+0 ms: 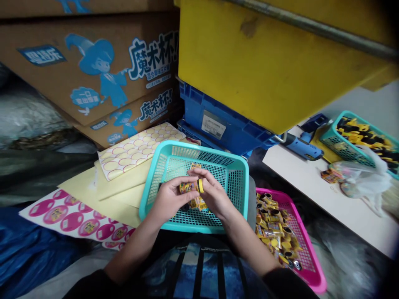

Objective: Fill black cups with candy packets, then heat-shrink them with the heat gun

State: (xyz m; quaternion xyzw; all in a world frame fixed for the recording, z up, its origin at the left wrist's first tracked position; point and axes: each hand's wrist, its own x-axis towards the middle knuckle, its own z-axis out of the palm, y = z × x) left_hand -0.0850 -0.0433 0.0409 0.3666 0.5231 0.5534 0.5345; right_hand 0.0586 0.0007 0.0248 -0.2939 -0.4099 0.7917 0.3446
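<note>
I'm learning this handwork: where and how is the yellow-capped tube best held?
Probably around its rounded body, with the left hand coming from the left: the tube lies sideways, its yellow cap toward the right hand.

Yellow bin (264, 62), blue crate (199, 104) block way ahead; cartons (52, 83) block front left. Open path above teal basket (202, 149) rightward to pink basket (308, 241).

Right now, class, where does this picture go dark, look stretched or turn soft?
Head view, upper right: the corner goes black; head view, top: the yellow crate looks stretched, as by a wide lens; head view, lower right: the plastic sheeting looks soft; head view, centre: print on the yellow-capped container is too small to read.
</note>
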